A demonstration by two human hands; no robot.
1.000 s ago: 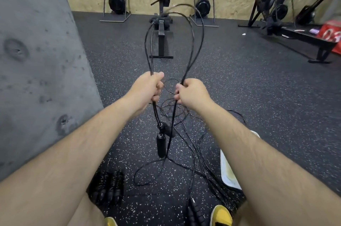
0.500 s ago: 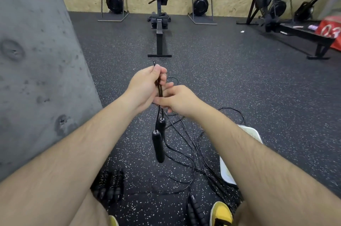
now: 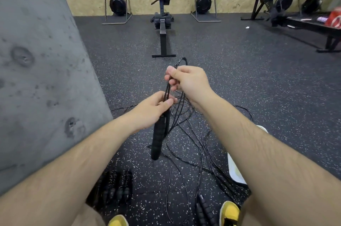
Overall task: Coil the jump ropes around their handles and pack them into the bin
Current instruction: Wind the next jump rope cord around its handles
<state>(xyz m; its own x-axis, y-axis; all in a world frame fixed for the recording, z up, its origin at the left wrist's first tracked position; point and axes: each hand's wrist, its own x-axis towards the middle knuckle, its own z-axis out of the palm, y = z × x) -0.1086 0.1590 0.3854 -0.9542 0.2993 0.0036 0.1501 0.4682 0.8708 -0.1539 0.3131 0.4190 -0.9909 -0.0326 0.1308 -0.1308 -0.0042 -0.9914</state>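
Jump rope handles (image 3: 157, 139) are held together in the air above the speckled floor (image 3: 239, 78), gripped at their top end by the left hand (image 3: 153, 109), and the folded cord (image 3: 167, 90) is seen rising from them. The looped end of that cord is pinched between the thumb and fingers of the right hand (image 3: 186, 80), with a small loop showing beyond the knuckles. The step in hand is judged to be the gathering of the cord before winding. For the next move, the doubled cord must be brought down and wrapped tightly round the handles, with no slack let slip. More cords (image 3: 193, 133) are seen tangled on the floor below. The white bin (image 3: 234, 172) is largely hidden behind the right forearm (image 3: 249, 142), so its contents cannot be made out. A dark bundle (image 3: 118, 185) near the left leg is too dim to be identified with certainty
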